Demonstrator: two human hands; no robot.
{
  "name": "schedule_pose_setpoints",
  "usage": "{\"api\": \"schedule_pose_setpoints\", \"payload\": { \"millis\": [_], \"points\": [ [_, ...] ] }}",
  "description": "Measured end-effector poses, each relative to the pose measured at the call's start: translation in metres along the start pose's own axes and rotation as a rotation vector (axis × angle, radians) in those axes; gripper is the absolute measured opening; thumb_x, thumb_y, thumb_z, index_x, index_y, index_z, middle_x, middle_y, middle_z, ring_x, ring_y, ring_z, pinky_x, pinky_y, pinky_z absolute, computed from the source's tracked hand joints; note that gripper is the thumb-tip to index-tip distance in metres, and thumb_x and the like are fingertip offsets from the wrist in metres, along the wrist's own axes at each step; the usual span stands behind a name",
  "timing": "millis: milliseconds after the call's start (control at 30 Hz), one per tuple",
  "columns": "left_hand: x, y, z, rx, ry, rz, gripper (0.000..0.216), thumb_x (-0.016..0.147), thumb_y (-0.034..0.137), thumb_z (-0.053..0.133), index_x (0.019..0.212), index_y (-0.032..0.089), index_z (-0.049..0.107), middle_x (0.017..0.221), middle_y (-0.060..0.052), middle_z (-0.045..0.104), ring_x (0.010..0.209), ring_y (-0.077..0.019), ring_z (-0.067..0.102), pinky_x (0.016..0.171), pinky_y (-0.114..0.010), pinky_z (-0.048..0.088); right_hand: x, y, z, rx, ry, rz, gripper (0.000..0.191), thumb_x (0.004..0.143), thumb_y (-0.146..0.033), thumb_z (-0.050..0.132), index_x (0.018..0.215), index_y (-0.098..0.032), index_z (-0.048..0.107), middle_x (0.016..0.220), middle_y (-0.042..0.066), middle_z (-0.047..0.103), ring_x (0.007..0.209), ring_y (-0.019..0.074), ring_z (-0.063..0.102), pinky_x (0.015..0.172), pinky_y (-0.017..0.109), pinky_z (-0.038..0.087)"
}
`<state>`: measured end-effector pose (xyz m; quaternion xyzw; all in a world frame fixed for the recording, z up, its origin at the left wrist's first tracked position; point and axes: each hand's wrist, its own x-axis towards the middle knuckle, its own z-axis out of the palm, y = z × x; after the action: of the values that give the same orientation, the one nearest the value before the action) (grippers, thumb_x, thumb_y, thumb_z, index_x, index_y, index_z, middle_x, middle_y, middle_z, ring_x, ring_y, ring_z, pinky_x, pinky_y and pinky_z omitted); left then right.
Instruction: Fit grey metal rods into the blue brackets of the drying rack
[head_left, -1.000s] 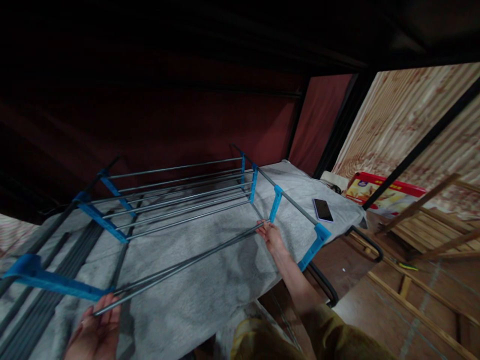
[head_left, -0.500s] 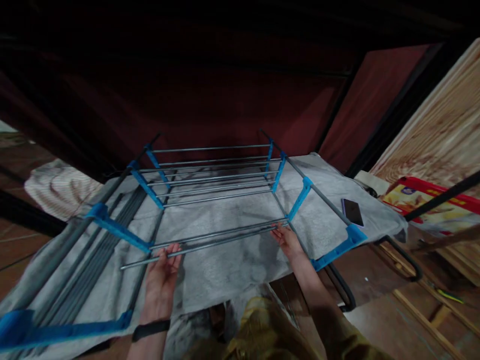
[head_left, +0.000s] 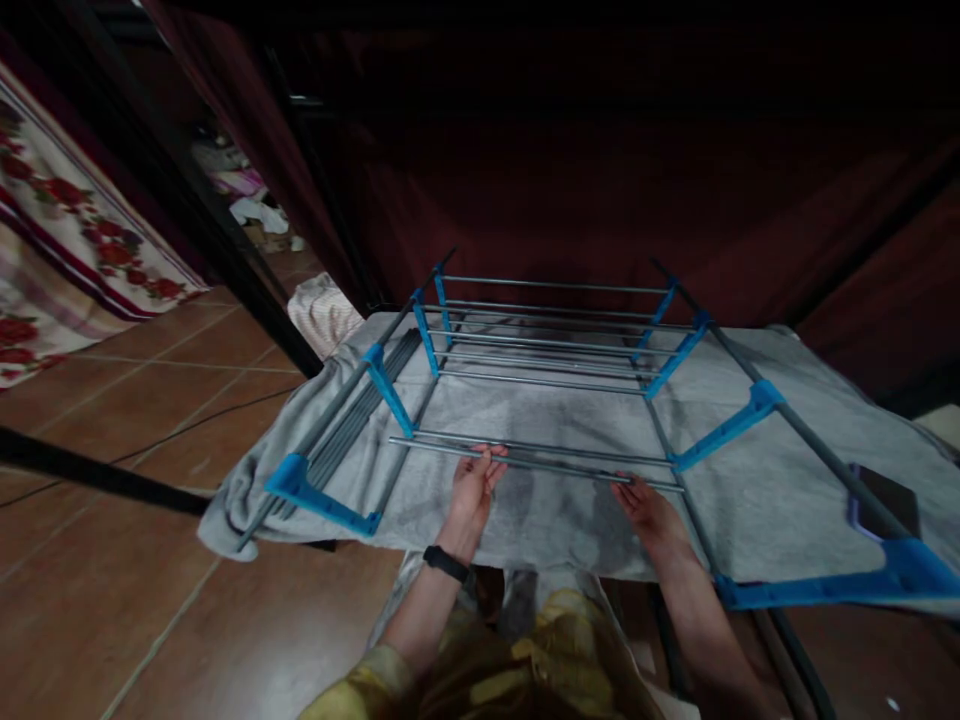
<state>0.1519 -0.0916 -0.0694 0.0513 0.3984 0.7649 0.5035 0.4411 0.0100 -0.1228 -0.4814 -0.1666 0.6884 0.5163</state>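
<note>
My left hand (head_left: 477,487) and my right hand (head_left: 643,505) are both closed on one loose grey metal tube (head_left: 546,465). The tube lies crosswise, close in front of a similar crossbar (head_left: 592,452) of the rack. Its left end is free near a blue plastic bracket (head_left: 390,395); its right end lies near the rack's right lower rail. The rack, made of grey tubes and blue brackets, lies on a grey blanket (head_left: 517,405). Several crossbars span its far part. A black band is on my left wrist.
Several loose grey tubes (head_left: 352,430) lie on the blanket at the left. A phone (head_left: 885,500) lies at the right, behind the rack's side tube. A dark red curtain (head_left: 570,200) hangs behind. Tiled floor (head_left: 187,600) and a black metal bar (head_left: 97,465) are at the left.
My view has turned left, so the rack sits further right in the picture. Both hands still hold the tube, which has shifted to the right relative to the rack's left side.
</note>
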Motion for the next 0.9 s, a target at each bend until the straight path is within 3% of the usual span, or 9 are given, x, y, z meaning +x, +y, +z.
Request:
{"api": "schedule_pose_setpoints", "payload": {
  "millis": [267, 567, 733, 900],
  "points": [
    [-0.01, -0.01, 0.018, 0.085, -0.079, 0.088, 0.033, 0.075, 0.029, 0.084, 0.097, 0.02, 0.061, 0.095, -0.005, 0.075, 0.098, -0.0199, 0.072, 0.093, -0.037, 0.051, -0.005, 0.003, 0.003, -0.019, -0.021, 0.052, 0.009, 0.082, -0.016, 0.062, 0.08, -0.024, 0.067, 0.088, 0.006, 0.075, 0.085, 0.0179, 0.073, 0.085, 0.034, 0.064],
    [-0.019, -0.012, 0.047, 0.168, -0.157, 0.146, 0.034, 0.078, 0.034, 0.081, 0.102, 0.022, 0.06, 0.096, -0.005, 0.074, 0.096, -0.0202, 0.07, 0.089, -0.036, 0.052, -0.025, 0.007, 0.022, 0.034, -0.042, 0.113, 0.013, 0.084, -0.013, 0.06, 0.08, -0.023, 0.067, 0.085, 0.004, 0.074, 0.083, 0.0158, 0.073, 0.08, 0.03, 0.064],
    [-0.025, -0.014, 0.062, 0.227, -0.21, 0.178, 0.035, 0.083, 0.036, 0.077, 0.108, 0.023, 0.058, 0.098, -0.007, 0.074, 0.096, -0.0213, 0.07, 0.089, -0.037, 0.052, -0.038, 0.011, 0.038, 0.074, -0.077, 0.146, 0.016, 0.089, -0.015, 0.056, 0.079, -0.022, 0.067, 0.085, 0.005, 0.075, 0.086, 0.016, 0.074, 0.087, 0.031, 0.063],
    [-0.026, 0.009, 0.082, 0.274, -0.246, 0.305, 0.034, 0.086, 0.037, 0.074, 0.114, 0.024, 0.059, 0.089, -0.002, 0.071, 0.09, -0.0191, 0.069, 0.086, -0.033, 0.05, -0.058, 0.005, 0.051, -0.038, -0.243, 0.302, 0.021, 0.096, -0.03, 0.052, 0.089, -0.02, 0.069, 0.102, 0.012, 0.077, 0.095, 0.0192, 0.074, 0.085, 0.034, 0.062]
  ]
}}
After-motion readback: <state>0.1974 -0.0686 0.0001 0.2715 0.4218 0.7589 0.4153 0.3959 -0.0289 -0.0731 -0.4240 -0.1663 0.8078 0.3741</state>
